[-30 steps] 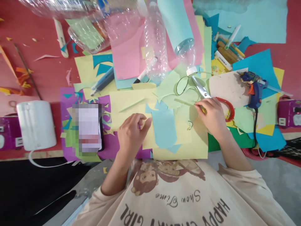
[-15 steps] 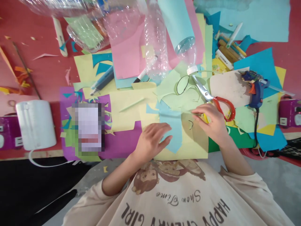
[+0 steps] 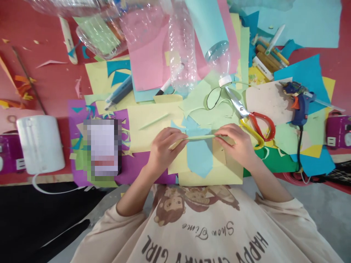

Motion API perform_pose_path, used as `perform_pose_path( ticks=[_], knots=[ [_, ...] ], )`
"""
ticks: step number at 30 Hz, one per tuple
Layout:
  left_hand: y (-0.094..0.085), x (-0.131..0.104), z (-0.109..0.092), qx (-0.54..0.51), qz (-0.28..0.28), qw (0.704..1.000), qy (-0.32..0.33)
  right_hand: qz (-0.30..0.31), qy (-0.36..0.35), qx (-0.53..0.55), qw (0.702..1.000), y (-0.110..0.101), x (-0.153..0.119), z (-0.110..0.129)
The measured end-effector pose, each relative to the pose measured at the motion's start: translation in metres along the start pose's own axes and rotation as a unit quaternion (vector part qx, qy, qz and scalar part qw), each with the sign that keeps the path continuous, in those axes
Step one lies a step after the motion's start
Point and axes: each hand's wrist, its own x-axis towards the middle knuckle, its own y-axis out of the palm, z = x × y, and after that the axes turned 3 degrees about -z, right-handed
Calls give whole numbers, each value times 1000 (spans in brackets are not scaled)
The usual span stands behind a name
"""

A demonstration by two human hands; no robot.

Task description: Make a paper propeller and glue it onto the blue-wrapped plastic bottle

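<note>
A narrow light green paper strip is stretched level between my two hands. My left hand pinches its left end between thumb and fingers, and my right hand pinches the right end. Beneath the strip lies a light blue paper piece with a pointed lower end, on pale yellow paper. Scissors with red and yellow handles rest just beyond my right hand, blades pointing up and left. Another thin green strip lies on the yellow paper to the left.
Clear plastic bottles and a blue paper roll lie at the back. On the right is a blue glue gun with its cord. A phone and a white device are on the left. Paper scraps surround them.
My left hand has moved left and up and now pinches the green strip. My right hand has shifted slightly left, holding its other end. More of the yellow scissor handle shows.
</note>
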Motion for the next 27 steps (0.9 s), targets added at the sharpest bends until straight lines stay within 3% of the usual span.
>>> perform_pose_path(
  ticks=[3,9,14,27],
  knots=[
    [1,3,6,4,-4,1000,-8,-1,23,7,1000,2,2,-4],
    [4,9,13,14,16,996,-86,-19,34,0,999,8,8,-9],
    [8,9,18,18,5,998,-64,-39,-8,-64,997,13,7,-15],
    [10,4,21,53,10,998,-27,-28,-16,-91,995,18,3,-17]
  ],
)
